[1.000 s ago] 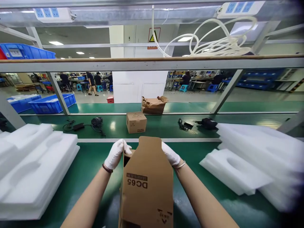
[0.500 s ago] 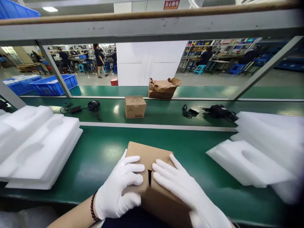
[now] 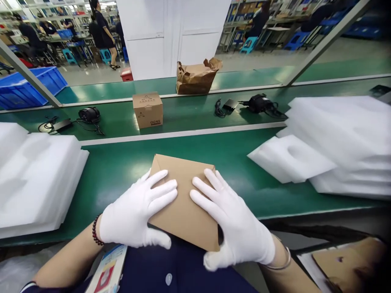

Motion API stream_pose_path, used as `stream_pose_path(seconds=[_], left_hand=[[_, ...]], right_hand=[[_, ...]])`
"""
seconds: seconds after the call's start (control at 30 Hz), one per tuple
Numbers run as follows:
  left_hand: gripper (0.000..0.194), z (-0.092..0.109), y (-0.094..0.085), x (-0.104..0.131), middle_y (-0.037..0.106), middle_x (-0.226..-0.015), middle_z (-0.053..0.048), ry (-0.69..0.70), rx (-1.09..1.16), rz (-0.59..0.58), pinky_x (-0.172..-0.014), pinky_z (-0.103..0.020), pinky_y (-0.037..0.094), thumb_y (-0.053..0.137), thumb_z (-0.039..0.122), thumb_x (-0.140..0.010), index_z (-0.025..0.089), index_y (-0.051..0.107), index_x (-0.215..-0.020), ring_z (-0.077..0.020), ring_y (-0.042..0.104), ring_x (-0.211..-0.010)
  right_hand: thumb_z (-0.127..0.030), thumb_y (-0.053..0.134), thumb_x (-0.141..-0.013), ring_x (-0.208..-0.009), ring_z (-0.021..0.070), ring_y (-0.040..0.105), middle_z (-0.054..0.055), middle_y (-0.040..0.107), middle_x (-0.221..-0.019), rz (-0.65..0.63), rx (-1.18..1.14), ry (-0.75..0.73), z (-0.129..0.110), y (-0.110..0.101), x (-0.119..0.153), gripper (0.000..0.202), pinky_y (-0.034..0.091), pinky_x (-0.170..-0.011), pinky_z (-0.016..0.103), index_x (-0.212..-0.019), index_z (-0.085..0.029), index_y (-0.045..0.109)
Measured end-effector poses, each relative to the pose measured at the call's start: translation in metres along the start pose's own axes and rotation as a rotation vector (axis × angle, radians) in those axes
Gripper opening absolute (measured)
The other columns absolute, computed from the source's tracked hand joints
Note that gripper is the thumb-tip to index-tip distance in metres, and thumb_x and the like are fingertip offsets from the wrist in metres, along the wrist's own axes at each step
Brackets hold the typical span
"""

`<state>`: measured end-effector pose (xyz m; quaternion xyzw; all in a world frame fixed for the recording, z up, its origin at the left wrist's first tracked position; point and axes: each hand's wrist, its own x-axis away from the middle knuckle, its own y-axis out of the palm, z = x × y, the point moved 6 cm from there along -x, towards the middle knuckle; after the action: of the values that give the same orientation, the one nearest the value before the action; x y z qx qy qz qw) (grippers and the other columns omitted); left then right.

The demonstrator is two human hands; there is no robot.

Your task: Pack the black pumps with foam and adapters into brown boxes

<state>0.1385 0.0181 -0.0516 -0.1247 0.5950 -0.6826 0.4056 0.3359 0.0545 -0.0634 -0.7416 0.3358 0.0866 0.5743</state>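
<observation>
A plain brown cardboard box (image 3: 186,203) sits in front of me at the near edge of the green bench, its top face smooth and closed. My left hand (image 3: 140,209), in a white glove, lies over the box's left side with fingers spread and thumb apart. On the right side rests my right hand (image 3: 226,215), also white-gloved, fingers stretched across the top and thumb down by the near right corner. Both palms hide the box's side edges.
White foam inserts are stacked at left (image 3: 36,179) and right (image 3: 345,146). Behind are a small printed carton (image 3: 148,110), a crumpled paper bag (image 3: 197,77), black corded devices (image 3: 89,115) (image 3: 259,103) and a blue bin (image 3: 33,87). People work farther back.
The dark slot between the flaps is no longer visible; the top now looks like one flat panel. Both hands have shifted on the box, and the view has tilted downward.
</observation>
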Motion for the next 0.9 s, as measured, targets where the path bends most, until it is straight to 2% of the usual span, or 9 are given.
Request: stream_pose_path(seconds=[0.07,0.13,0.2,0.3,0.57,0.7,0.77,0.83,0.9], left_hand=[[0.082,0.002,-0.003,-0.006,0.057,-0.137,-0.021,0.024,-0.045,-0.057,-0.111,-0.066,0.03,0.066,0.062,-0.081,0.014,0.04,-0.143,-0.042,0.04,-0.138],[0.073,0.005,-0.007,-0.012,0.063,-0.127,-0.021,0.057,-0.043,-0.081,-0.111,-0.063,0.031,0.064,0.062,-0.083,0.012,0.048,-0.134,-0.0386,0.05,-0.13],[0.064,0.008,-0.01,-0.015,0.067,-0.118,-0.019,0.082,0.001,-0.079,-0.11,-0.059,0.033,0.059,0.062,-0.087,0.012,0.054,-0.126,-0.0347,0.056,-0.123],[0.055,0.009,-0.011,-0.014,0.069,-0.112,-0.017,0.075,0.032,-0.069,-0.107,-0.055,0.037,0.053,0.061,-0.09,0.013,0.059,-0.116,-0.0314,0.061,-0.114],[0.053,0.007,-0.008,-0.009,0.07,-0.106,-0.014,0.028,0.064,-0.05,-0.111,-0.057,0.034,0.056,0.062,-0.088,0.015,0.064,-0.11,-0.0293,0.063,-0.107],[0.059,0.002,-0.008,0.001,0.063,-0.128,-0.02,0.033,0.0,0.026,-0.111,-0.056,0.037,0.062,0.056,-0.087,0.013,0.055,-0.127,-0.0327,0.056,-0.123],[0.064,-0.005,-0.007,0.012,0.055,-0.14,-0.02,0.006,-0.031,0.083,-0.115,-0.058,0.03,0.066,0.048,-0.088,0.016,0.046,-0.139,-0.0324,0.05,-0.131],[0.068,-0.017,-0.003,0.023,0.048,-0.148,-0.016,-0.054,0.033,0.132,-0.119,-0.059,0.021,0.068,0.046,-0.087,0.025,0.041,-0.146,-0.0313,0.045,-0.137],[0.074,-0.036,-0.001,0.033,0.035,-0.158,-0.009,-0.177,0.267,0.272,-0.123,-0.057,0.012,0.068,0.059,-0.082,0.034,0.041,-0.147,-0.0328,0.031,-0.146]], right_hand=[[-0.073,0.065,-0.071,-0.132,0.0442,0.048,0.02,0.063,-0.128,0.001,0.006,-0.049,-0.006,-0.003,-0.005,0.094,0.014,-0.115,0.072,-0.144,-0.019,0.041],[-0.061,0.061,-0.079,-0.112,0.0359,0.065,0.014,0.071,-0.112,0.009,-0.005,-0.094,-0.013,-0.005,-0.011,0.067,0.019,-0.115,0.068,-0.133,-0.022,0.05],[-0.054,0.058,-0.082,-0.096,0.0293,0.071,0.009,0.074,-0.103,0.035,-0.009,-0.113,-0.017,-0.007,-0.017,0.049,0.029,-0.113,0.062,-0.12,-0.024,0.056],[-0.051,0.055,-0.082,-0.086,0.0245,0.071,0.008,0.074,-0.096,0.064,0.0,-0.127,-0.021,-0.006,-0.02,0.038,0.043,-0.105,0.051,-0.109,-0.023,0.059],[-0.043,0.051,-0.086,-0.087,0.0221,0.07,0.007,0.074,-0.095,-0.01,-0.001,-0.144,-0.023,0.001,-0.02,0.034,0.047,-0.1,0.045,-0.108,-0.02,0.062],[-0.05,0.056,-0.09,-0.113,0.0274,0.065,0.011,0.071,-0.113,0.143,0.046,-0.161,-0.009,0.009,-0.01,0.051,0.03,-0.115,0.054,-0.13,-0.018,0.054],[-0.063,0.057,-0.088,-0.136,0.0334,0.046,0.016,0.056,-0.14,0.247,0.034,-0.034,0.01,0.021,-0.002,0.073,0.02,-0.119,0.06,-0.146,-0.022,0.041],[-0.073,0.051,-0.086,-0.147,0.0349,0.027,0.014,0.031,-0.159,0.301,-0.121,0.138,0.033,0.039,0.005,0.087,0.022,-0.119,0.06,-0.155,-0.028,0.025],[-0.073,0.049,-0.087,-0.149,0.0331,0.021,0.011,0.017,-0.164,0.31,-0.356,0.224,0.046,0.059,0.007,0.087,0.028,-0.117,0.058,-0.157,-0.033,0.017]])
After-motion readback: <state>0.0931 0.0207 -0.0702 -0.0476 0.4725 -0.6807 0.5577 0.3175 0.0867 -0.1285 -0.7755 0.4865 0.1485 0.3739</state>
